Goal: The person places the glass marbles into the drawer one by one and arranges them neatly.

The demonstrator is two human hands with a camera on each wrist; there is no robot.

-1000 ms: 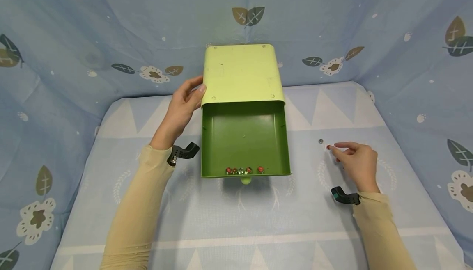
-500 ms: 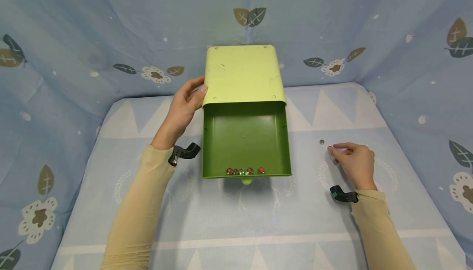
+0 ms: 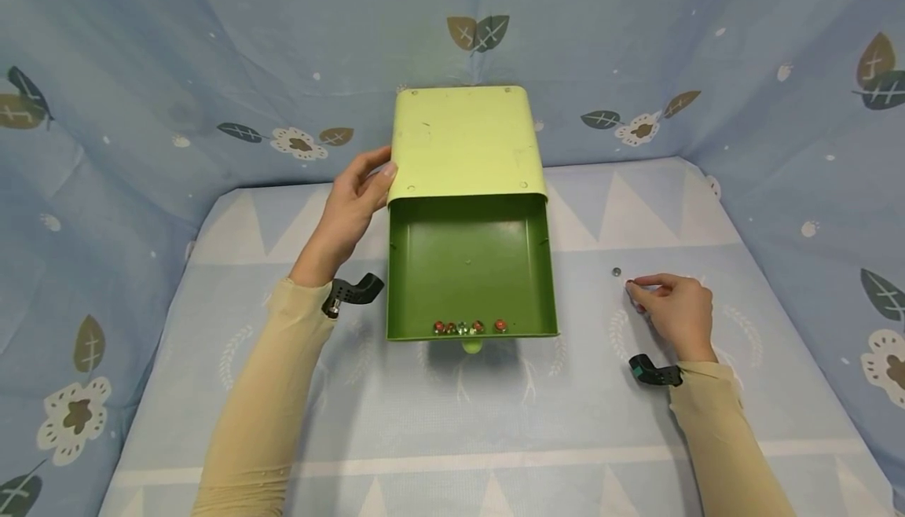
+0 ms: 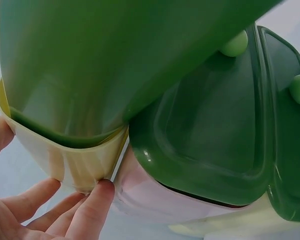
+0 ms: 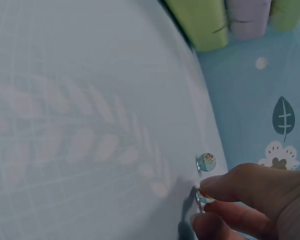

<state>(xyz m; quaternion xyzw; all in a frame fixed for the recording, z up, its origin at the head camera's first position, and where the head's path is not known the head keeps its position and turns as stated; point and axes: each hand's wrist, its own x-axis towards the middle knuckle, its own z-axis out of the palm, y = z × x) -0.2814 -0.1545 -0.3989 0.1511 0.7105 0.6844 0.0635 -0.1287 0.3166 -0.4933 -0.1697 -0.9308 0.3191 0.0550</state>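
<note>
A small drawer cabinet with a yellow-green casing (image 3: 463,140) stands at the middle back, its dark green drawer (image 3: 467,258) pulled far out. Several small red and clear glass marbles (image 3: 500,326) lie along the drawer's front wall. My left hand (image 3: 346,210) touches the casing's left side, thumb and fingertips spread against the wall. On the table to the right, my right hand (image 3: 675,313) pinches a clear marble with an orange pattern (image 5: 204,197) between thumb and finger; it is partly hidden. Another clear marble (image 5: 206,162) lies just beyond the fingertips.
Below the open drawer, the left wrist view shows a pink drawer unit (image 4: 150,192) and closed dark green drawer fronts (image 4: 215,125) with round light green knobs (image 4: 236,45). A patterned blue cloth (image 3: 311,45) surrounds the pale table (image 3: 452,423) at back and sides.
My right hand has shifted slightly left, and its fingertips now cover the red marble seen at them in the head view earlier. The left hand stays at the casing.
</note>
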